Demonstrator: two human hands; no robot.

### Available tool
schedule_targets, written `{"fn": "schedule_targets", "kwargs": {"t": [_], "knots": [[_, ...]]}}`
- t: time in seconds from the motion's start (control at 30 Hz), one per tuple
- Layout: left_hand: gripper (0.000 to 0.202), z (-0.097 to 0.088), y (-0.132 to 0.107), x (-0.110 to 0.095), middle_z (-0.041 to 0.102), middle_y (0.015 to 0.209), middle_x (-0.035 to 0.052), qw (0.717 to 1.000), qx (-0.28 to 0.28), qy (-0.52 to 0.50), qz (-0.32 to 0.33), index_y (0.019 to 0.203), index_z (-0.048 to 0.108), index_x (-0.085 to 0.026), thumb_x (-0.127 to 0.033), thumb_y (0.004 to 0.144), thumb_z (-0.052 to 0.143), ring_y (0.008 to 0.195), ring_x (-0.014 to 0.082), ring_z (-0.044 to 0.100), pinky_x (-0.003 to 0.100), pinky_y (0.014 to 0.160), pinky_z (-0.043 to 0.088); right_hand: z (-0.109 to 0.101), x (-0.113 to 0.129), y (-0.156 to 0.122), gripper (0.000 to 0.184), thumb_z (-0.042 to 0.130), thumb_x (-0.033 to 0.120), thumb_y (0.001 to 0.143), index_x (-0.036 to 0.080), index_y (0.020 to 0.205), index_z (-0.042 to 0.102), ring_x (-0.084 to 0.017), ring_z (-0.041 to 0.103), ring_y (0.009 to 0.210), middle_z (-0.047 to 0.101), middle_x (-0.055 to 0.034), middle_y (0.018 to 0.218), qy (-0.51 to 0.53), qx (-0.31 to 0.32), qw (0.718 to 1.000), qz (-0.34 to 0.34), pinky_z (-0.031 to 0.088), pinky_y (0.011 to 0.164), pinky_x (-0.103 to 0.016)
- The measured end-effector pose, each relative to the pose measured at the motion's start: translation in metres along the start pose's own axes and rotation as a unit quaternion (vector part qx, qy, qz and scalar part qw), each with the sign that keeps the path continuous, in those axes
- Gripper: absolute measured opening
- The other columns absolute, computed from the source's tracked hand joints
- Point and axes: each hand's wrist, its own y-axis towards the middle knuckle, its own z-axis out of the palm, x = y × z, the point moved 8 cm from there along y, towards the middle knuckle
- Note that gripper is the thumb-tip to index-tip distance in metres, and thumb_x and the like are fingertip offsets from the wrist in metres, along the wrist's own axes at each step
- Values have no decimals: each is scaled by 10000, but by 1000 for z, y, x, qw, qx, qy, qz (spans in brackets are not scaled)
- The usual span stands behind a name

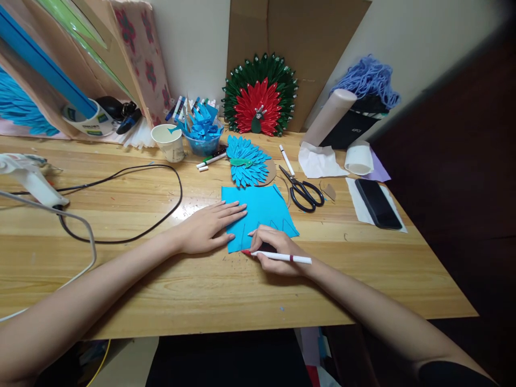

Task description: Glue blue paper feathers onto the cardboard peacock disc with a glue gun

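Observation:
A blue paper sheet (264, 209) lies on the wooden table (201, 285), with pointed cuts along its right edge. My left hand (209, 226) lies flat on the sheet's left part, fingers stretched out and pressing it down. My right hand (274, 250) rests at the sheet's near edge, closed round a white marker with a red tip (282, 257). The tip touches the sheet's lower left corner.
Black scissors (304, 191), a blue paper peacock (246, 164) and another marker (286, 159) lie beyond the sheet. A paper cup (170, 141), a bowl of blue pieces (202, 141), a phone (377, 202), a glue gun (28, 177) and its black cable (161, 167) are around.

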Motion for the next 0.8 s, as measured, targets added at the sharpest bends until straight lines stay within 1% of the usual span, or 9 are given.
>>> {"fn": "schedule_targets", "kwargs": {"t": [0.07,0.1,0.17,0.23,0.3,0.43,0.53,0.67,0.8], "knots": [[581,0,0,0,210,1471,42,1000,0,-1,0,1404,197,-248,-391,876,393,1352,224,169,439,1094,162,-2,-3,-1,86,527,121,709,204,728,522,-188,554,807,591,-29,743,27,-13,1000,5,455,773,-353],[581,-1,0,-1,212,1470,44,1000,-1,-2,0,1403,199,-248,-390,875,394,1352,226,170,441,1093,164,-5,-6,-2,63,527,141,730,203,744,526,-187,559,813,595,-32,764,40,-37,998,23,456,762,-346],[580,-1,0,-1,217,1469,45,1000,-1,-4,0,1404,199,-250,-386,875,396,1350,230,175,442,1090,171,-15,-18,-5,16,512,197,786,199,787,528,-178,567,801,597,-33,800,58,-103,989,84,457,721,-322],[580,-1,0,-1,218,1468,42,1000,1,-4,0,1404,197,-253,-383,875,396,1349,231,181,439,1089,174,-21,-27,-8,67,487,249,830,196,820,527,-165,564,771,600,-29,814,56,-149,977,142,447,685,-298],[584,-2,1,-1,222,1468,38,1000,2,-4,0,1405,192,-257,-384,874,398,1348,232,185,439,1091,172,-23,-28,-7,97,478,274,847,196,851,536,-163,552,774,604,-31,835,33,-157,974,163,433,695,-295],[585,-2,1,-1,219,1469,32,1000,1,-3,0,1407,185,-264,-387,875,395,1348,229,183,436,1091,172,-23,-18,-1,74,488,224,833,207,863,552,-175,522,805,600,-35,844,-40,-132,981,138,402,732,-310],[579,0,1,-1,211,1472,31,1000,5,4,-6,1406,187,-262,-391,878,386,1350,227,179,436,1094,160,-22,-14,0,69,496,156,792,208,814,535,-178,510,790,583,-26,802,-63,-120,984,117,394,721,-308],[571,1,0,-1,200,1475,33,1000,13,15,-13,1407,187,-250,-398,886,365,1352,220,172,432,1097,151,-21,-17,-4,108,496,99,728,205,721,483,-175,506,763,548,-12,752,-36,-118,987,103,403,703,-305],[583,0,1,1,198,1476,40,999,20,23,-15,1410,176,-234,-413,886,357,1353,216,166,430,1098,149,-20,-18,-6,161,457,83,715,205,618,416,-166,501,724,494,5,661,1,-114,990,83,410,701,-306]]}}
